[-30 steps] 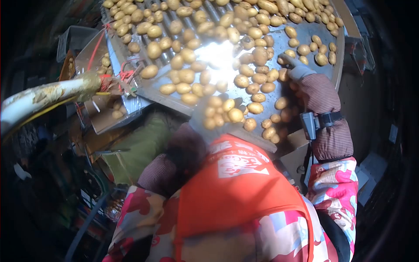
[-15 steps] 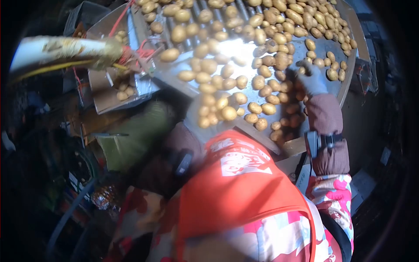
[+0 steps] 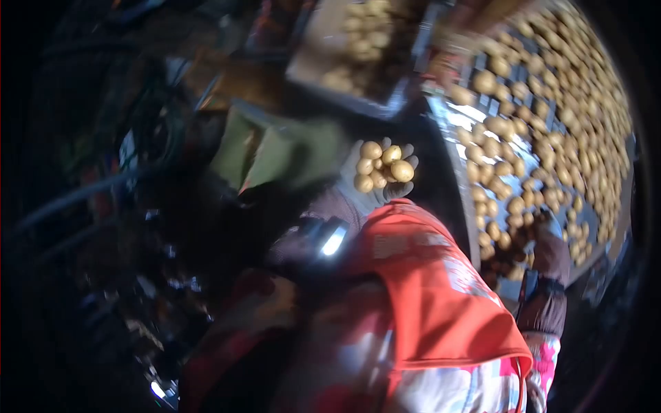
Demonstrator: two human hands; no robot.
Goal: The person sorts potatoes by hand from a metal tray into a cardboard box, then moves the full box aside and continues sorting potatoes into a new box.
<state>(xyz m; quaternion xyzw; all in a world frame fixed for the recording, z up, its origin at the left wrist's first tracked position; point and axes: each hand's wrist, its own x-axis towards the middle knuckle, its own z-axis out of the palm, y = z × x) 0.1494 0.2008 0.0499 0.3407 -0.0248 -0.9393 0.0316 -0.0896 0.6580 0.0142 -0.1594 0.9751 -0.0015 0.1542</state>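
Observation:
Several potatoes (image 3: 402, 171) lie in my gloved left hand (image 3: 375, 196), palm up with the fingers curved around them, left of the sorting table's edge. My gloved right hand (image 3: 549, 226) rests low over potatoes (image 3: 516, 205) on the metal table; its fingers are blurred and partly hidden, so what they hold is unclear. Many more potatoes (image 3: 585, 131) cover the table's right side and upper part.
A cardboard box (image 3: 310, 69) with potatoes inside stands at the top centre. Left of my left hand is a green box or bag (image 3: 275, 151). The table's side rail (image 3: 454, 172) runs between my hands. A blurred pole crosses the top right.
The view has swung left, so the table now appears farther right. My left hand, earlier low among blurred potatoes at the table's near edge, now shows beside the table with several potatoes.

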